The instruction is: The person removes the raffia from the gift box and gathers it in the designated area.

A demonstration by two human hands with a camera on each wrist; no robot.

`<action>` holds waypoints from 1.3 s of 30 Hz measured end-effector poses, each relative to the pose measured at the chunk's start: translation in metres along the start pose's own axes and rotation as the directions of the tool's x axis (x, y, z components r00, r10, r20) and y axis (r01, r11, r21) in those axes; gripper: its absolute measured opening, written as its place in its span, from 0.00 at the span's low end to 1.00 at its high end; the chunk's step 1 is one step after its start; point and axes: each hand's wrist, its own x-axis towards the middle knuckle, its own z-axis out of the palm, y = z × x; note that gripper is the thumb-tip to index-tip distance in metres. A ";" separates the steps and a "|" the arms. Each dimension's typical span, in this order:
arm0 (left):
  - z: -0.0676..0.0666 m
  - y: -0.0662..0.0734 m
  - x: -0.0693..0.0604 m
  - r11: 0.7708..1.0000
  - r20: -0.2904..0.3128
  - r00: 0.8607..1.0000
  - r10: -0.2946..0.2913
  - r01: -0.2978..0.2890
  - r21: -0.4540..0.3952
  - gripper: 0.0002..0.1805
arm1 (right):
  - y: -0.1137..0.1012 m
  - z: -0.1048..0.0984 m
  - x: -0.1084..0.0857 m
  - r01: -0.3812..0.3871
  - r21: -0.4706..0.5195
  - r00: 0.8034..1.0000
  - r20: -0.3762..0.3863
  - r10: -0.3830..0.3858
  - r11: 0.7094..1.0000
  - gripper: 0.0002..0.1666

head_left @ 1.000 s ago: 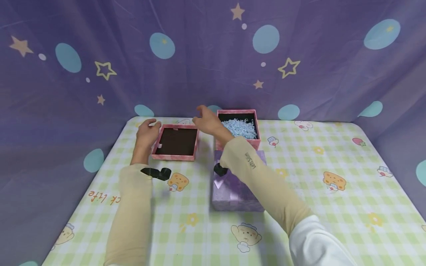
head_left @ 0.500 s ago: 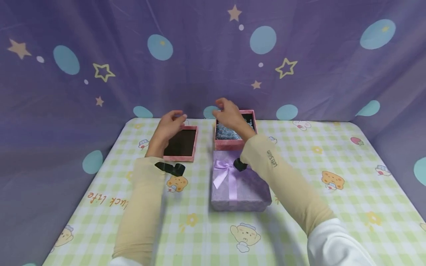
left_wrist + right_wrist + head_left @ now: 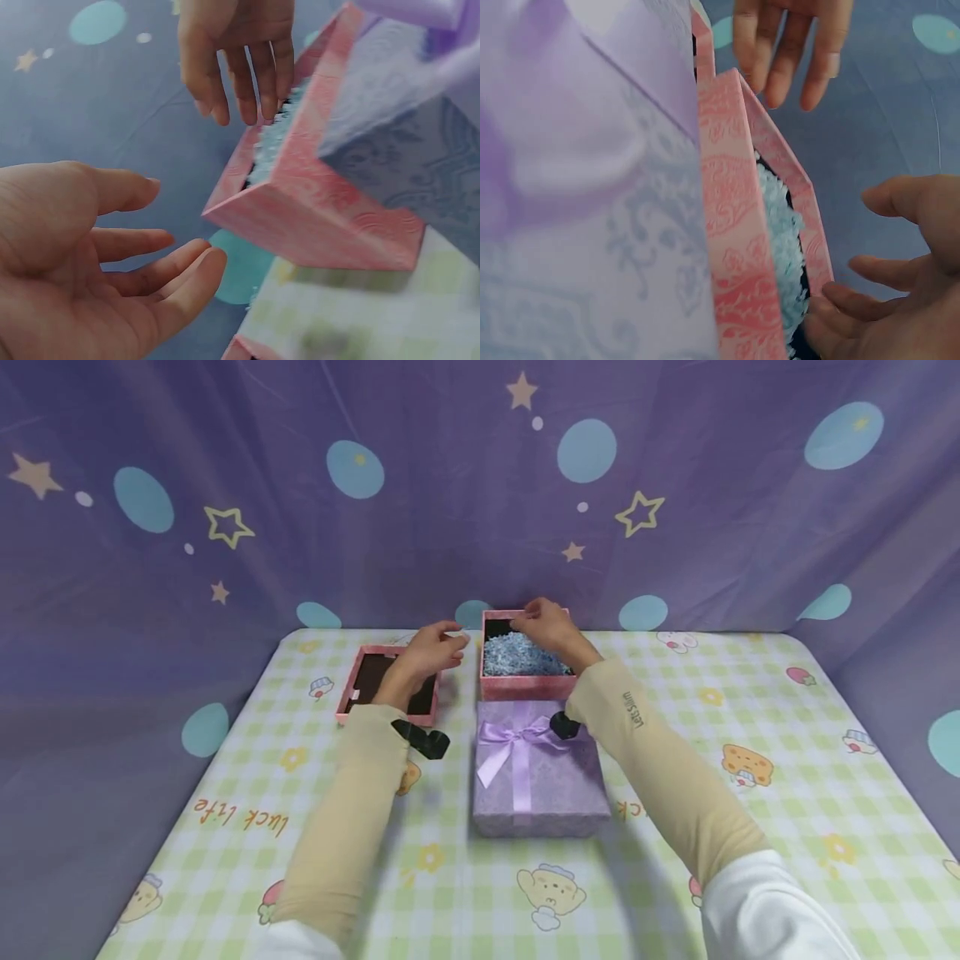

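L hand (image 3: 429, 653) w/ fingers relaxed, wide; above R edge of shallow pink lid (image 3: 367, 675). R hand (image 3: 551, 628) w/ fingers loosely spread, over back R corner of pink box (image 3: 525, 689); can't tell if touching. In box: blue shred filler (image 3: 517, 658). Just nearside: lilac gift box (image 3: 558, 789) w/ bow. Underneath: gingham tablecloth (image 3: 795, 827).

Exact type of place can't be ID'd; a fabric-screened tabletop set-up is shown: star-printed purple drape (image 3: 450, 518) hung across upper half & both sides, green-white check tablecloth (image 3: 810, 797) w/ cartoon prints (image 3: 551, 897) spread below.
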 end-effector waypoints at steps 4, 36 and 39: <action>0.011 -0.001 0.006 0.999 0.060 0.998 -0.026 0.028 -0.036 0.29 | 0.007 -0.002 0.004 -0.062 0.010 0.997 0.052 0.062 0.998 0.35; 0.022 -0.007 0.016 0.989 0.070 0.986 -0.149 0.148 0.017 0.30 | 0.016 0.003 0.015 -0.023 -0.278 0.866 0.475 0.158 0.960 0.47; 0.022 -0.007 0.016 0.988 0.067 0.986 -0.154 0.154 0.015 0.30 | 0.018 0.004 0.016 0.035 -0.304 0.890 0.443 0.109 0.952 0.43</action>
